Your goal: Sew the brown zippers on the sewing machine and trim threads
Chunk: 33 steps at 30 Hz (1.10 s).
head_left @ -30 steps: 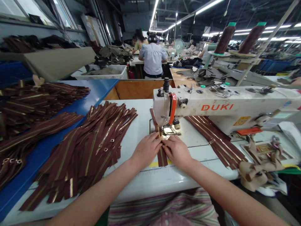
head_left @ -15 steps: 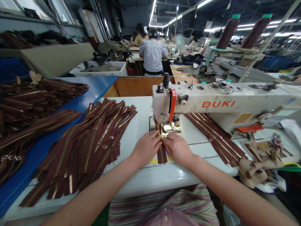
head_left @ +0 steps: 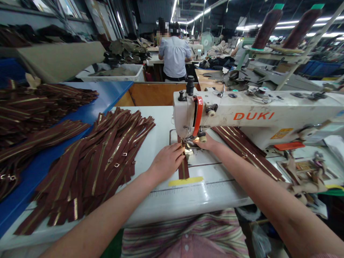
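A brown zipper (head_left: 184, 171) with a metal-toned tooth line runs lengthwise under the needle area of a white sewing machine (head_left: 223, 111). My left hand (head_left: 167, 159) holds it near the presser foot, fingers pressed together on the tape. My right hand (head_left: 207, 142) reaches past the foot on the right, its fingertips largely hidden by the machine head and a knob. To the left, a spread pile of brown zippers (head_left: 99, 161) covers the table, several with shiny square pulls. More zippers (head_left: 245, 152) lie under the machine arm on the right.
A blue table (head_left: 107, 95) at the left carries further zipper bundles (head_left: 40, 107). Two brown thread cones (head_left: 267, 28) stand behind the machine. A small tray (head_left: 303, 168) with beige scraps sits at the right. Ahead, a person in a light shirt (head_left: 175, 53) sits facing away.
My right hand has left its place beside my left at the zipper and moved forward and right, behind the presser foot. My left hand stays on the zipper. The view has shifted slightly.
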### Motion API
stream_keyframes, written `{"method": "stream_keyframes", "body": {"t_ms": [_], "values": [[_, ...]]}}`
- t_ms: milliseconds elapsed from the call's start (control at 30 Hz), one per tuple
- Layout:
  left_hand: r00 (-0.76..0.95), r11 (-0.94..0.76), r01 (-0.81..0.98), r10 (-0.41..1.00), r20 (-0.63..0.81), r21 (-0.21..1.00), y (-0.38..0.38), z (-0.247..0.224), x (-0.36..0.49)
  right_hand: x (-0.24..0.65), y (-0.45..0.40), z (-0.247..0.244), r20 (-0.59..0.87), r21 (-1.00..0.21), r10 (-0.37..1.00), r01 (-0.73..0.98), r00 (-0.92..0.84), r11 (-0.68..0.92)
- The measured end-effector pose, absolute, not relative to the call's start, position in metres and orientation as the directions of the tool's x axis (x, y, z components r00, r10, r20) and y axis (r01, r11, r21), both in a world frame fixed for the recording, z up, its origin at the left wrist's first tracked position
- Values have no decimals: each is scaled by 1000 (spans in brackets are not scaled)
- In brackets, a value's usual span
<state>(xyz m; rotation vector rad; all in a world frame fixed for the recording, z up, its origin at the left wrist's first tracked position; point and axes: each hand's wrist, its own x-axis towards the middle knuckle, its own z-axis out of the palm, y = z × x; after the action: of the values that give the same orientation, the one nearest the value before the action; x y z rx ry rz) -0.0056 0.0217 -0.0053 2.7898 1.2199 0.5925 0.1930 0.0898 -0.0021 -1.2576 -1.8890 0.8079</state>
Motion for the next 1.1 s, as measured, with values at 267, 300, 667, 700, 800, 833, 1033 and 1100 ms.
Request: {"method": "stream_keyframes", "body": {"t_ms": [267, 300, 667, 700, 800, 833, 1033, 1100], "values": [[599, -683, 699, 722, 346, 213, 18, -4, -5, 189, 110, -24, 213, -805, 875, 429, -434, 409], [596, -682, 700, 721, 354, 211, 17, -5, -5, 189, 109, -24, 217, -806, 872, 423, -439, 414], [641, -698, 709, 698, 319, 105, 15, -3, 3, 186, 101, -8, 237, -809, 859, 398, -453, 433], [642, -699, 708, 695, 323, 97, 14, -4, 3, 186, 101, -8, 238, -808, 859, 398, -453, 434], [649, -715, 695, 666, 367, 70, 11, -6, 3, 189, 101, -7, 244, -809, 848, 383, -471, 445], [652, -723, 688, 653, 385, 62, 11, -7, 3, 189, 101, -7, 245, -810, 844, 377, -478, 448], [648, -718, 694, 657, 387, 58, 11, -9, 2, 191, 99, -6, 277, -813, 837, 350, -471, 465], [644, -712, 699, 668, 372, 69, 12, -7, 3, 190, 97, -5, 290, -812, 838, 344, -462, 471]]}}
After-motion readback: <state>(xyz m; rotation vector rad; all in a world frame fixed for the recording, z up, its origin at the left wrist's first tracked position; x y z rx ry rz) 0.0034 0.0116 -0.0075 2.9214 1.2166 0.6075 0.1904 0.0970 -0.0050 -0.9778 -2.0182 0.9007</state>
